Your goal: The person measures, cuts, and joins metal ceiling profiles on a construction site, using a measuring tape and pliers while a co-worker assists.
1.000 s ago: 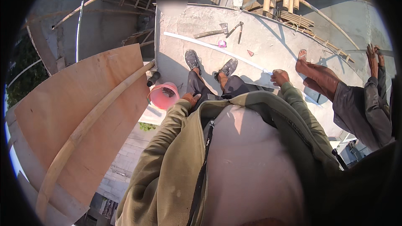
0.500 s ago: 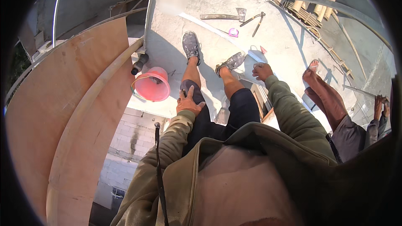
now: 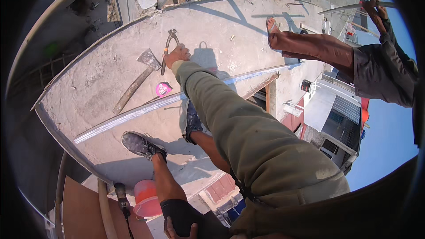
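My right hand [image 3: 178,54] is stretched far forward over the concrete slab, its fingers curled at one handle of the pincers [image 3: 167,44]. The pincers' jaws point away from me and their handles are spread. At the lower edge, my left hand [image 3: 180,233] rests on my knee, fingers apart, mostly cut off by the picture. Left of the pincers lies a hatchet [image 3: 135,86] with a wooden handle. A round pink-and-white object [image 3: 163,89], perhaps a chalk line or tape, sits nearer to me. Beside it runs a long pale metal strip [image 3: 133,116].
A pink bucket [image 3: 147,199] and a dark bottle-shaped tool [image 3: 121,194] stand near the slab's edge by a plywood sheet [image 3: 82,208]. The slab's rim [image 3: 88,50] drops off at left. At right a co-worker [image 3: 327,50] stands holding a long bar [image 3: 349,7]. An opening [image 3: 261,97] lies near my feet.
My right hand has reached forward from beside my knee to the pincers and closed at a handle. The view has turned rightward. My left hand stays on my knee.
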`<control>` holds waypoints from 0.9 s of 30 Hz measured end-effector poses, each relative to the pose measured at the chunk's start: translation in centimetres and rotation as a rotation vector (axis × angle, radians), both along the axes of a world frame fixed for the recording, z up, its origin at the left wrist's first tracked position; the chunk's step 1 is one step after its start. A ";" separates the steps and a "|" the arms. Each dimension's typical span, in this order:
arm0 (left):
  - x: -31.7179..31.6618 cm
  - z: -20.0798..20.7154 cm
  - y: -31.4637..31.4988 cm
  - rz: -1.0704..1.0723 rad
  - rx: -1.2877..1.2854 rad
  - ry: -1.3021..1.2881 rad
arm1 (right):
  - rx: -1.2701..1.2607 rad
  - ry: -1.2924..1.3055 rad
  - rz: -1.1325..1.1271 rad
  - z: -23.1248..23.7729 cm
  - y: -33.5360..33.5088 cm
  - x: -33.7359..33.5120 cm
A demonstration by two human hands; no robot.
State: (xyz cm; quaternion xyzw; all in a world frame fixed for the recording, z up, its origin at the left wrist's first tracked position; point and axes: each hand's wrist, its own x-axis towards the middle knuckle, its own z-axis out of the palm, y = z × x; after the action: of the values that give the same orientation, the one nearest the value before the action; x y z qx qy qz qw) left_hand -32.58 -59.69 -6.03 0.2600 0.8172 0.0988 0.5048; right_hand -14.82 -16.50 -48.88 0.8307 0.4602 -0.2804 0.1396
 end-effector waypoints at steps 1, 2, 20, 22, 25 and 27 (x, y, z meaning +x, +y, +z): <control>-0.3 -0.1 1.2 -0.074 0.024 0.025 | -0.005 0.005 -0.009 -0.9 0.4 -0.7; -0.7 0.3 0.5 0.030 -0.051 -0.029 | -0.029 -0.039 0.005 -2.3 -0.2 -2.4; -4.3 2.4 3.0 0.038 -0.346 0.000 | -0.218 -0.418 0.818 -10.3 0.0 13.2; -4.4 2.5 1.8 0.060 -0.332 -0.024 | -0.379 -0.217 0.978 -6.3 -1.4 15.0; -4.9 2.6 0.6 0.041 -0.385 -0.073 | -0.677 -0.173 1.366 2.7 -7.8 14.0; -5.1 3.6 -0.9 0.053 -0.387 -0.125 | -0.615 -0.144 1.002 12.7 -10.7 11.4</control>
State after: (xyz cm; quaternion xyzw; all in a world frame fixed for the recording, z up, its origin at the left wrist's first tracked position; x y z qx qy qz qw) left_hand -37.63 -60.55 -2.42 0.1297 0.7945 -0.0309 0.5924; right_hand -3.44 -27.25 -36.15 0.4503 0.6834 -0.2437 0.5205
